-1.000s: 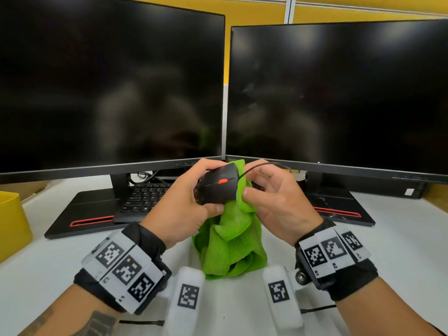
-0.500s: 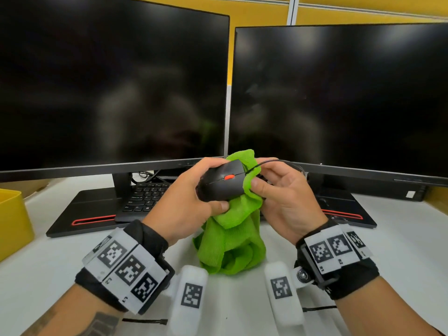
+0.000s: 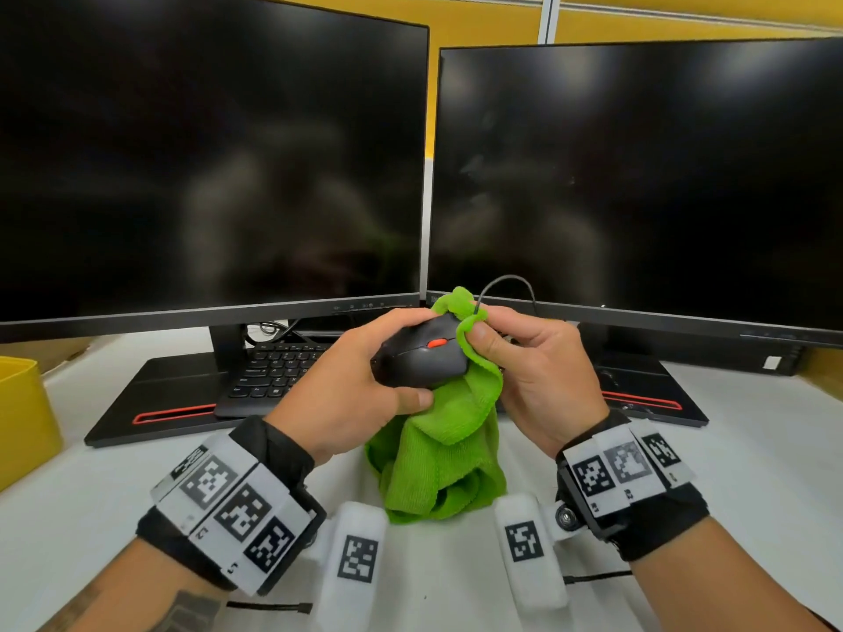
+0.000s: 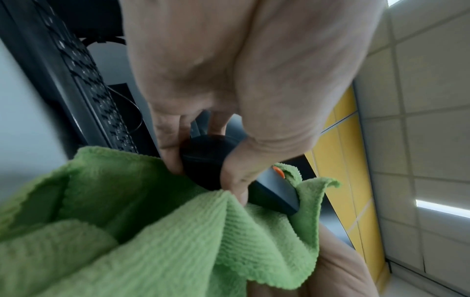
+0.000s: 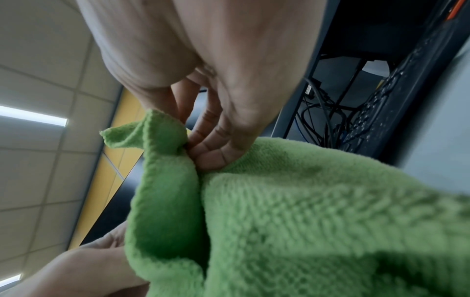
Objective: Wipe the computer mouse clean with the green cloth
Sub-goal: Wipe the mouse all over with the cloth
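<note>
A black computer mouse [image 3: 419, 355] with an orange wheel is held in the air above the desk, in front of the gap between the two monitors. My left hand [image 3: 356, 380] grips its rear end, thumb under and fingers over; the left wrist view shows the mouse [image 4: 211, 160] between thumb and fingers. My right hand [image 3: 524, 358] pinches the green cloth [image 3: 447, 449] against the mouse's front, at the cable end. The cloth [image 5: 292, 211] hangs down to the desk in folds. The mouse's black cable [image 3: 506, 282] loops up behind the right hand.
Two dark monitors [image 3: 210, 166] stand close behind the hands on black stands with red stripes. A black keyboard [image 3: 273, 371] lies under the left monitor. A yellow box [image 3: 23, 412] sits at the left edge of the white desk [image 3: 752, 449].
Both hands have lifted the mouse and cloth a little higher and farther forward. The cloth's top fold has slid toward the mouse's front, over the cable end.
</note>
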Demonstrator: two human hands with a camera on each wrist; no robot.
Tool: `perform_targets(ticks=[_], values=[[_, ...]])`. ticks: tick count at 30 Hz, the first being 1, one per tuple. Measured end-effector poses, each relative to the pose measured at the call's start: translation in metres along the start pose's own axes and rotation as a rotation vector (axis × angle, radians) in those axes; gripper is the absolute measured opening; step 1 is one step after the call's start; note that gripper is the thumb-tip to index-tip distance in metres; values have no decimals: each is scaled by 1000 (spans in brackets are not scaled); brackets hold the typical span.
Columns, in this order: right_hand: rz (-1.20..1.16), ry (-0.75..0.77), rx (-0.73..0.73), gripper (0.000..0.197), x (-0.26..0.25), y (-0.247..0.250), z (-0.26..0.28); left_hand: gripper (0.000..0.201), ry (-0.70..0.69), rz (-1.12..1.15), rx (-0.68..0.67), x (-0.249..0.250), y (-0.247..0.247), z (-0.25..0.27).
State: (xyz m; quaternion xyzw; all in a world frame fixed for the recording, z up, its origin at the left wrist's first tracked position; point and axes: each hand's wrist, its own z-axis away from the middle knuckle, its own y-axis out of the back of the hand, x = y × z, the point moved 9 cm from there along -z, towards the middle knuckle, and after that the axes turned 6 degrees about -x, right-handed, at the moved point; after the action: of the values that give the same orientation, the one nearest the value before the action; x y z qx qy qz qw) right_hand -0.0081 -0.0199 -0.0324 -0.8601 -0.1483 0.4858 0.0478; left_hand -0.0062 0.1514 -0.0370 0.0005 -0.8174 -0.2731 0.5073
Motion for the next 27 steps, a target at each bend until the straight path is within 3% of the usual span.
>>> perform_targets(ticks=[8,15,19,23,27], values=[[143,32,-85,30,-1,-6,-3,73,8,19,24,-6,0,0],[258,90,51,9,-12,7,-1,72,5,45,16,-6,-4,0],[308,73,84,7,-13,6,0,75,27,26,2,-7,-5,-2],[196,34,165,20,-12,14,-1,75,47,-33,-18,-8,-6,-1],[96,-20,232,15,-14,24,0,72,71,-33,-4,-14,0,-2]])
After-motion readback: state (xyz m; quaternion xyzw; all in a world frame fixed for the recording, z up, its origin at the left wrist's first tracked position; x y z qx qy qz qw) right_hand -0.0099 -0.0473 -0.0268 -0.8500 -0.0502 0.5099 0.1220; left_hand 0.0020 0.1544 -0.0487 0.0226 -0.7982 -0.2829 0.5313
